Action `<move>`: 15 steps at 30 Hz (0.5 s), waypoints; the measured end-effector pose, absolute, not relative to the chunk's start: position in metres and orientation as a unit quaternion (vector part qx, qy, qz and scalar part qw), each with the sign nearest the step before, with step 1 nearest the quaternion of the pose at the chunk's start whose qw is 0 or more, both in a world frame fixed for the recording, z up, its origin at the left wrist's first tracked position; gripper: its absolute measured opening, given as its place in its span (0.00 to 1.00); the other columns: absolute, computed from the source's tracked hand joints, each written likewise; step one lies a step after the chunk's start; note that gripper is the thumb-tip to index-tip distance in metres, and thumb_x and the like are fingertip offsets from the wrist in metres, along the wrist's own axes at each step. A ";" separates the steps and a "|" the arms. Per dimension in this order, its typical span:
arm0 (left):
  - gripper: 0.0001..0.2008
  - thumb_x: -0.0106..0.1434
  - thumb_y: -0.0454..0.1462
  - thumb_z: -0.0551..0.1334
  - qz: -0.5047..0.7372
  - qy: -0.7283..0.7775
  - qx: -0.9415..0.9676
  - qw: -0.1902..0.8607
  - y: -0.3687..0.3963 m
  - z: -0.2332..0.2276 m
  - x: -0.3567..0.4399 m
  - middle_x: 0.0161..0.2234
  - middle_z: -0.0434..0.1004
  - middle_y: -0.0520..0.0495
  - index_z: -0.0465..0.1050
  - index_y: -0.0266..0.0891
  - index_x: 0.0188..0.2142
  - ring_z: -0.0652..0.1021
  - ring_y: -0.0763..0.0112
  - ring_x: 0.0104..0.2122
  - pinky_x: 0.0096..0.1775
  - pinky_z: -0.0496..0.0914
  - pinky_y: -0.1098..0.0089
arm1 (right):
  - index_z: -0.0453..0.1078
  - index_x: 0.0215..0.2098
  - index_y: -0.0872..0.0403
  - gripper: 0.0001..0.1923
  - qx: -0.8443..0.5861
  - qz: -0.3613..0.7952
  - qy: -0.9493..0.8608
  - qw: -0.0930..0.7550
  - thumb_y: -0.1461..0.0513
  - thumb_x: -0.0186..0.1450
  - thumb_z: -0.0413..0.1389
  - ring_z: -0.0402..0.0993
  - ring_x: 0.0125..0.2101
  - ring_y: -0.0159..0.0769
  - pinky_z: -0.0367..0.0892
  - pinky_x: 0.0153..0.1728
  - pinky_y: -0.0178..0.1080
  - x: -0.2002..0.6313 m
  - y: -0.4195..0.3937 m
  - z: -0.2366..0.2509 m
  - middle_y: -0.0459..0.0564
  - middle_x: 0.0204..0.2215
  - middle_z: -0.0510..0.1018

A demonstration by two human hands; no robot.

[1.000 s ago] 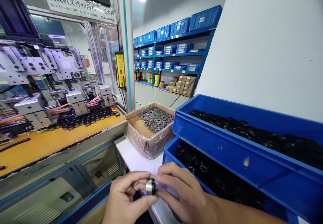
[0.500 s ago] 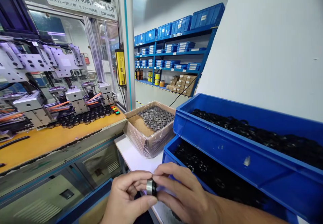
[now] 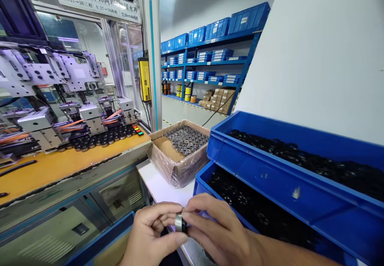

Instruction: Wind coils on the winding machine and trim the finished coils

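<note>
Pinching a small silver metal ring with a dark inner part between them, the left hand and right hand meet low in the view, above the white table edge. Left thumb and forefinger grip the ring's left side; right fingertips touch its right side. Just beyond the right hand sits a lower blue plastic bin of black round parts, a second blue plastic bin stacked above. Cardboard box of small metal parts stands behind, beside an orange-topped machine bench.
</note>
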State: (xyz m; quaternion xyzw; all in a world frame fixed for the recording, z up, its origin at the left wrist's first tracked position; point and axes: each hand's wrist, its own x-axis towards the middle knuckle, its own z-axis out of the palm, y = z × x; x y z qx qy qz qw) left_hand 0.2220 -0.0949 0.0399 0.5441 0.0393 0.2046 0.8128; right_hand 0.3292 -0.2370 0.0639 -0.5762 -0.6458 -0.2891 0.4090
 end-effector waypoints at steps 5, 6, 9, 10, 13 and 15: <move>0.17 0.43 0.34 0.78 0.200 0.043 0.546 0.812 -0.095 0.038 0.222 0.32 0.87 0.48 0.84 0.42 0.36 0.84 0.66 0.33 0.39 0.77 0.74 | 0.69 0.47 0.60 0.09 -0.563 -0.273 -0.654 0.426 0.70 0.68 0.55 0.74 0.34 0.34 0.75 0.34 0.36 0.330 -0.236 0.062 0.53 0.33 0.76; 0.17 0.43 0.34 0.78 0.195 0.046 0.546 0.814 -0.094 0.038 0.222 0.31 0.87 0.48 0.84 0.42 0.36 0.85 0.66 0.33 0.39 0.77 0.73 | 0.70 0.47 0.60 0.09 -0.562 -0.275 -0.653 0.426 0.70 0.68 0.56 0.74 0.34 0.33 0.74 0.34 0.36 0.330 -0.236 0.062 0.53 0.33 0.76; 0.18 0.42 0.34 0.79 0.172 0.046 0.542 0.821 -0.092 0.038 0.221 0.29 0.87 0.48 0.85 0.43 0.35 0.85 0.67 0.31 0.37 0.77 0.73 | 0.71 0.45 0.59 0.07 -0.563 -0.287 -0.656 0.413 0.68 0.68 0.56 0.73 0.32 0.32 0.74 0.34 0.35 0.330 -0.236 0.060 0.52 0.32 0.76; 0.18 0.42 0.35 0.79 0.167 0.044 0.541 0.823 -0.093 0.038 0.221 0.30 0.87 0.48 0.85 0.43 0.35 0.85 0.67 0.31 0.37 0.77 0.74 | 0.71 0.45 0.59 0.06 -0.565 -0.288 -0.658 0.406 0.68 0.69 0.56 0.72 0.31 0.32 0.73 0.33 0.35 0.330 -0.236 0.061 0.52 0.31 0.75; 0.18 0.42 0.36 0.79 0.169 0.047 0.533 0.828 -0.097 0.033 0.222 0.30 0.87 0.47 0.85 0.42 0.35 0.85 0.67 0.31 0.37 0.77 0.73 | 0.70 0.47 0.60 0.08 -0.567 -0.295 -0.662 0.390 0.67 0.70 0.54 0.72 0.29 0.32 0.74 0.32 0.35 0.331 -0.236 0.062 0.51 0.30 0.76; 0.17 0.41 0.36 0.79 0.182 0.058 0.512 0.838 -0.101 0.025 0.225 0.30 0.87 0.47 0.84 0.41 0.34 0.85 0.65 0.32 0.38 0.78 0.72 | 0.69 0.49 0.60 0.10 -0.564 -0.320 -0.664 0.372 0.68 0.70 0.53 0.75 0.30 0.34 0.76 0.34 0.37 0.330 -0.239 0.061 0.51 0.30 0.77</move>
